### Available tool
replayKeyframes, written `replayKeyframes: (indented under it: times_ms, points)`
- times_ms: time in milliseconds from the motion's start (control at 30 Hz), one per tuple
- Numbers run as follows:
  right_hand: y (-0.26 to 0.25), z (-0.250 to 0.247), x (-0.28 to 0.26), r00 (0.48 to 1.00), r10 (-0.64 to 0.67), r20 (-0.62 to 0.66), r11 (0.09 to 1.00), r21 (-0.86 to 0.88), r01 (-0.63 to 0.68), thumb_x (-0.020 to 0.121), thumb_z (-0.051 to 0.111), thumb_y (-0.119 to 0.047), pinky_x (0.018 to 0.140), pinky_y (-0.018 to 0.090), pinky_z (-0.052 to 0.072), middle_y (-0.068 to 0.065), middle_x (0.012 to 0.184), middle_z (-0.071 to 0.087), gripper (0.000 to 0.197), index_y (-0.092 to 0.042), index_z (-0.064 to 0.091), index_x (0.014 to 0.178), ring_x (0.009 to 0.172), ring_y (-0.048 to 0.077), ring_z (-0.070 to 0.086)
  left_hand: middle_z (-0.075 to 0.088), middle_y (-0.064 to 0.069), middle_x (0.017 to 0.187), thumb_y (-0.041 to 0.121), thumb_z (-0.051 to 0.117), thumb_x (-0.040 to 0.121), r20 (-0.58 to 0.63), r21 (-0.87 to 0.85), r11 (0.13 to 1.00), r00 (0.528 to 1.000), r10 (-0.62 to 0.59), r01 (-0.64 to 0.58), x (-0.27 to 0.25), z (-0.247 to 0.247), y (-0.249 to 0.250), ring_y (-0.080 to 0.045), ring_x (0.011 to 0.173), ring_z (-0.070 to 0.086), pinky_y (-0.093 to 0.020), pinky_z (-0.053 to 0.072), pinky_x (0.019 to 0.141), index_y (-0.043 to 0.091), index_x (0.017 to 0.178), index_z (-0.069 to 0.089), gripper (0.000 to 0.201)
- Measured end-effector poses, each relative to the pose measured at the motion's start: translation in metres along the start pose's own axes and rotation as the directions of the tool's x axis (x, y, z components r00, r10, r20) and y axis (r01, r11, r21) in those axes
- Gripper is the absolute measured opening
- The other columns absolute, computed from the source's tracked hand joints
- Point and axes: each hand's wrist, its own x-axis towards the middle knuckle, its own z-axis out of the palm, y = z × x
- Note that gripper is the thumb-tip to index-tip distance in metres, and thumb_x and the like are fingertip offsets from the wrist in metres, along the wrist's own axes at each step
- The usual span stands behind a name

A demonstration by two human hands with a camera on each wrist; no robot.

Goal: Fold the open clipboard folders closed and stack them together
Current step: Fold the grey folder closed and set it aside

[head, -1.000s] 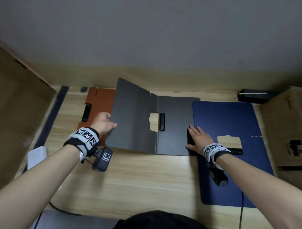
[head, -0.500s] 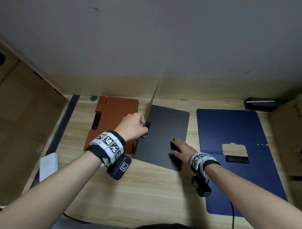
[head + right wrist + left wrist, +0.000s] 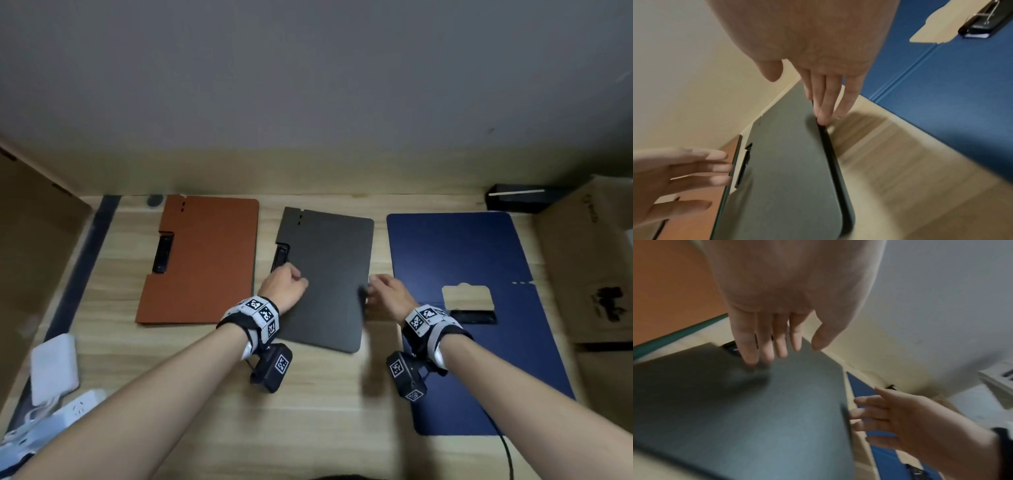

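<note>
We see three clipboard folders lying side by side on the wooden tabletop [image 3: 308, 411]. The orange folder [image 3: 205, 260] lies closed at the left, the grey folder [image 3: 329, 274] lies closed in the middle, and the blue folder [image 3: 479, 308] at the right is spread open flat, with its black clip [image 3: 472, 317] and a tan paper tab [image 3: 467, 296] showing inside. Our left hand [image 3: 284, 289] hovers over the grey folder's left edge near its clip; the left wrist view shows its fingers [image 3: 764, 340] straight and relaxed, tips at or just above the cover, holding nothing. Our right hand [image 3: 390, 294] sits at the grey folder's right edge, fingers [image 3: 826, 104] straight with the tips touching that edge, gripping nothing. A white power strip [image 3: 54, 414] lies at the near left, and a cardboard box [image 3: 589, 267] stands at the right
</note>
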Motion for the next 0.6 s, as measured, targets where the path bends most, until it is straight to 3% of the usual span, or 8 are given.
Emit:
replayKeyframes:
  times_ms: [67,133,333,500,600]
  points:
    - [0.004,0.012,0.001,1.000,0.013,-0.019,0.996,-0.086,-0.014,0.096,0.056,-0.031,0.102,0.042,0.048,0.006,0.115,0.060,0.046,-0.008,0.048,0.135,0.099,0.023,0.062,0.058,-0.010,0.126,0.030,0.061,0.088,-0.070,0.007,0.997,0.995,-0.075,0.075,0.012,0.003,-0.024,-0.031,0.117,0.057,-0.037,0.046,0.098,0.012,0.124,0.057,0.040]
    - [0.007,0.022,0.001,0.998,0.005,-0.060,0.982,-0.191,-0.017,0.094,0.060,-0.028,0.103,0.038,0.044,0.006,0.117,0.057,0.048,-0.009,0.047,0.135,0.109,0.025,0.057,0.055,-0.015,0.129,0.026,0.062,0.087,-0.112,-0.014,0.990,0.983,-0.143,0.142,0.020,0.005,-0.043,-0.035,0.120,0.053,-0.039,0.044,0.099,0.006,0.127,0.053,0.046]
    - [0.003,0.040,0.006,0.983,0.005,-0.184,0.951,-0.302,-0.062,0.087,0.062,-0.028,0.094,0.039,0.048,0.006,0.113,0.066,0.033,-0.014,0.058,0.116,0.104,0.028,0.062,0.052,-0.011,0.134,0.026,0.069,0.079,-0.144,-0.301,0.918,0.939,-0.313,0.260,0.035,0.010,-0.056,-0.033,0.128,0.045,-0.040,0.037,0.107,0.012,0.133,0.049,0.059]
    - [0.007,0.043,0.016,0.977,-0.007,-0.214,0.914,-0.397,-0.080,0.069,0.068,-0.051,0.087,0.044,0.055,0.005,0.112,0.063,0.056,-0.018,0.057,0.113,0.092,0.022,0.065,0.066,-0.011,0.122,0.040,0.075,0.076,0.026,-0.558,0.772,0.937,-0.349,0.303,0.047,0.003,-0.064,-0.030,0.111,0.062,-0.045,0.048,0.102,0.009,0.124,0.060,0.059]
    - [0.006,0.050,0.014,0.968,-0.034,-0.250,0.906,-0.416,-0.076,0.072,0.078,-0.045,0.089,0.045,0.054,0.002,0.115,0.056,0.057,-0.018,0.053,0.116,0.095,0.023,0.063,0.061,-0.010,0.132,0.035,0.072,0.086,-0.026,-0.594,0.767,0.947,-0.319,0.242,0.043,0.005,-0.068,-0.029,0.121,0.058,-0.036,0.042,0.106,0.008,0.135,0.054,0.058]
